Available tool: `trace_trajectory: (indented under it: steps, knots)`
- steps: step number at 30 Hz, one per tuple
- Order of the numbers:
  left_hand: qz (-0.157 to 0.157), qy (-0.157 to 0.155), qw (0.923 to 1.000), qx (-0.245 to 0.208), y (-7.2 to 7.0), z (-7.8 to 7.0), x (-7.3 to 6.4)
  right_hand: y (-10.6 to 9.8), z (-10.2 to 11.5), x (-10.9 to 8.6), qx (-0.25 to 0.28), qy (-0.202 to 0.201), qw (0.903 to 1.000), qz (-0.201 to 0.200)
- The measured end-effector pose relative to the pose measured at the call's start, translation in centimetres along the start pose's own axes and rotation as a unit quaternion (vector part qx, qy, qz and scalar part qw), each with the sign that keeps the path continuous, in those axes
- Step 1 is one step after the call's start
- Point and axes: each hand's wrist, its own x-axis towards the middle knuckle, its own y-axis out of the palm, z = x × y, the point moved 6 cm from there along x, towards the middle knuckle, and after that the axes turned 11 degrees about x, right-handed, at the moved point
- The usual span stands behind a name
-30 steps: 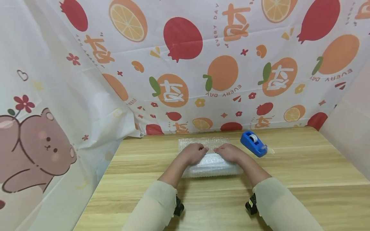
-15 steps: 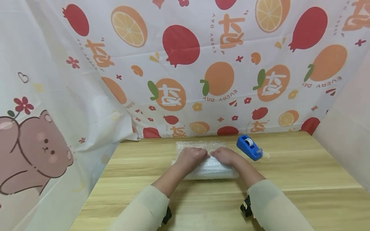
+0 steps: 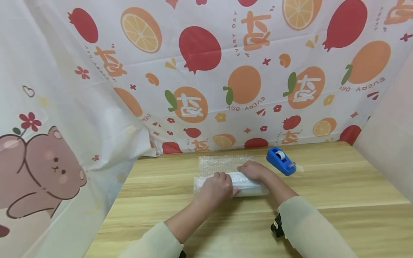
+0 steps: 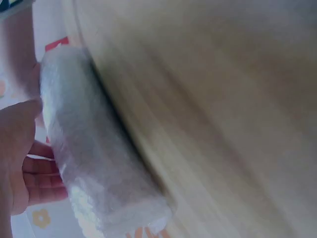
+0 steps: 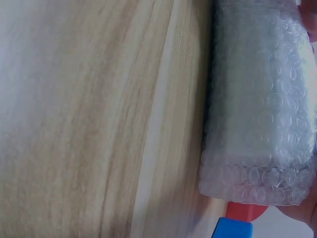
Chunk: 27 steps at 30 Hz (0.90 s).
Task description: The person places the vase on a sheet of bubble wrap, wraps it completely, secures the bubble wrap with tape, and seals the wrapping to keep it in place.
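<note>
A roll of bubble wrap (image 3: 248, 184) lies crosswise on the table, with a flat loose stretch of the sheet behind it. Whatever is inside the roll is hidden by the layers. My left hand (image 3: 217, 186) is over the left part of the roll, thumb toward the near side. In the left wrist view its fingers (image 4: 44, 181) reach loosely along the far side of the roll (image 4: 99, 148), palm showing. My right hand (image 3: 255, 170) holds the roll's upper right part with bent fingers. The right wrist view shows the roll's end (image 5: 257, 178) up close, the hand mostly out of frame.
A blue tape dispenser (image 3: 280, 161) stands right of the roll, a strip of clear tape sticking out. The wooden table (image 3: 338, 179) ends at a fruit-printed curtain (image 3: 245, 86) behind. Another curtain, printed with a bear (image 3: 58, 161), hangs at the left.
My left hand has come off the roll's top edge and moved toward its near side. The right hand stays near the top edge. The wrap remains in about the same place.
</note>
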Motion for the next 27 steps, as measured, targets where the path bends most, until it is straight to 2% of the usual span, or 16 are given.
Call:
trace_trajectory:
  steps: [7, 9, 14, 16, 22, 27]
  knots:
    - [0.063, -0.019, 0.997, 0.039, 0.4, -1.1, -0.3, -0.1, -0.4, 0.2, -0.003, 0.012, 0.9999, -0.001]
    - [0.098, -0.026, 0.9942, 0.038, 0.7, -1.2, -0.3, -0.1, -0.6, 0.4, 0.0, 0.016, 0.9999, -0.001]
    - [0.197, -0.028, 0.98, 0.0, 1.7, -1.1, -0.7, -0.3, -0.6, 0.4, 0.006, 0.027, 0.9996, -0.001]
    - [0.225, -0.026, 0.9739, -0.019, 2.1, -1.0, -0.6, -0.5, -0.5, 0.4, 0.007, 0.027, 0.9996, -0.001]
    - [0.263, -0.054, 0.9616, -0.056, 3.3, -0.7, -0.2, -0.6, -0.5, 0.5, 0.012, 0.032, 0.9994, 0.001]
    - [0.261, -0.053, 0.9625, -0.05, 3.9, -0.9, -0.4, -0.4, -0.6, 0.5, 0.013, 0.04, 0.9991, 0.004]
